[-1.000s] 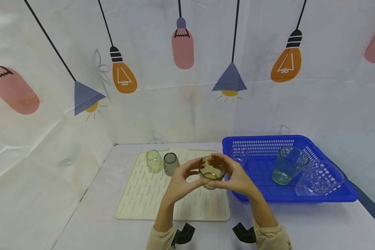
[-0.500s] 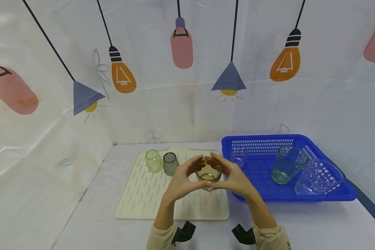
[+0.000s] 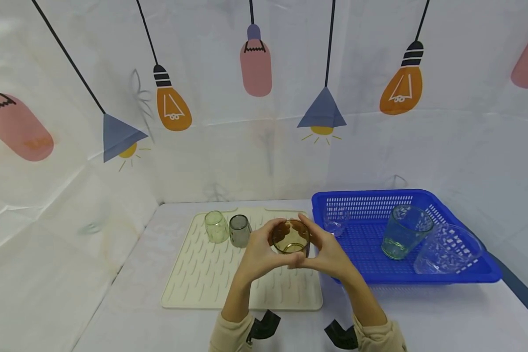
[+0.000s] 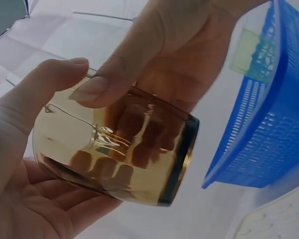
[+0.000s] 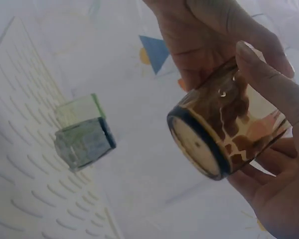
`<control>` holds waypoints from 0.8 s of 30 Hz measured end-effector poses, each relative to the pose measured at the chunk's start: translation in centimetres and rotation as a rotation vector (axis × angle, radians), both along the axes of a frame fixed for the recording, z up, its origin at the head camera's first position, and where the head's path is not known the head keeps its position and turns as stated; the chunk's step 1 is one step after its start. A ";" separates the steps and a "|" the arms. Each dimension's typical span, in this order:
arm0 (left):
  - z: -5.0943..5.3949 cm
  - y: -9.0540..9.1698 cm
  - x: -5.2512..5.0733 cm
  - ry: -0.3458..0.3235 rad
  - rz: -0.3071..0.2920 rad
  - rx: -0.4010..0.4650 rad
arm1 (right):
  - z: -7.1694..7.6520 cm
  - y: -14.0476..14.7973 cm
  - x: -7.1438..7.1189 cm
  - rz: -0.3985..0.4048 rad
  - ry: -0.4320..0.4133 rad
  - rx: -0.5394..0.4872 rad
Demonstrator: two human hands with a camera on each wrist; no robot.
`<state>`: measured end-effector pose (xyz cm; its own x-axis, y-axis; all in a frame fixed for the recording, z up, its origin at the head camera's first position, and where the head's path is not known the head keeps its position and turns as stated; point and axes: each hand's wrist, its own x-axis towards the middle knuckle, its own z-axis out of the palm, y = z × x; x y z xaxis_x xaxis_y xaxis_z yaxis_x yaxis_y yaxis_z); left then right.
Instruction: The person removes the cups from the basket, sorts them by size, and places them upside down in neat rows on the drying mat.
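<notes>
Head view: we see the left hand (image 3: 260,253) and the right hand (image 3: 332,252) both curled around an amber glass (image 3: 291,235), gripping it above the right part of a cream ridged mat (image 3: 211,281), left of a blue basket (image 3: 422,279). A green glass (image 3: 216,227) and a grey glass (image 3: 240,231) sit on the mat. We judge the smooth wall could slip if either grip loosened; swinging left might knock the grey glass.

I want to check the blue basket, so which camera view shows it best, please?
The head view: nearly all of the blue basket shows, inside and rim, only partly hidden by the right hand. The left wrist view shows a cropped part; the right wrist view shows none.
</notes>
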<state>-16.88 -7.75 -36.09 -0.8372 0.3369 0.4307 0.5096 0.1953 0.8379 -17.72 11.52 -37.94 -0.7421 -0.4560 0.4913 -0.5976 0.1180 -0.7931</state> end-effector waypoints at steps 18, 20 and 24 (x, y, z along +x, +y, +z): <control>-0.5 -0.7 0.1 -0.054 -0.049 0.173 | -3.2 -0.1 0.2 0.133 -0.144 -0.277; -0.6 -1.0 0.1 -0.077 -0.073 0.174 | -3.2 0.3 0.3 0.111 -0.177 -0.282; -0.8 -1.5 0.0 -0.124 -0.127 0.163 | -3.0 1.1 0.3 0.106 -0.204 -0.300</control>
